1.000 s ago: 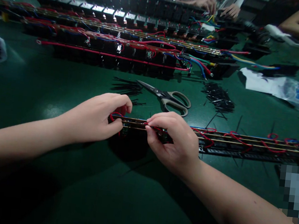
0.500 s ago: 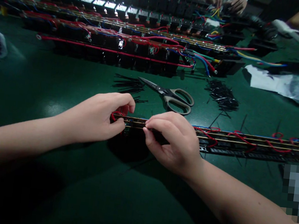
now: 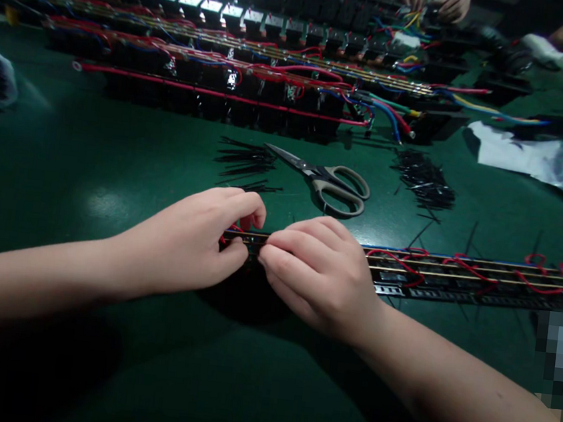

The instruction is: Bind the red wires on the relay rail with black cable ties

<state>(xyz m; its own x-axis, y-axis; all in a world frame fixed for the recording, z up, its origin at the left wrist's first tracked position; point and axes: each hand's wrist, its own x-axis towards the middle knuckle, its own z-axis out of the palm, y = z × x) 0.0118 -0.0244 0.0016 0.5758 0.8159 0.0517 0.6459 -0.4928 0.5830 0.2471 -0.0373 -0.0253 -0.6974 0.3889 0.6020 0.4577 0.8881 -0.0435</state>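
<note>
A long black assembly (image 3: 469, 288), with brass-coloured rails and looped red wires (image 3: 535, 281) along it, lies across the green table. My left hand (image 3: 192, 242) is curled round its left end, thumb on the near side and fingers over the far side. Close beside it, my right hand (image 3: 328, 273) has thumb and fingertips pinched together at the rails. Whatever is between those fingertips is hidden. Thin black cable-tie tails stick up from the assembly further right. Beyond my hands rest scissors (image 3: 341, 189), blades pointing left, next to loose black cable ties (image 3: 247, 157).
A heap of black cable ties (image 3: 425, 179) lies right of the scissors. Several wired black assemblies (image 3: 214, 90) stretch across the back. Plastic bags (image 3: 533, 157) lie at the right and far left. Another person's hands (image 3: 454, 4) are at the far edge.
My right hand's fingers have closed further and come nearer my left hand. The view has shifted slightly; the left hand keeps its place on the assembly.
</note>
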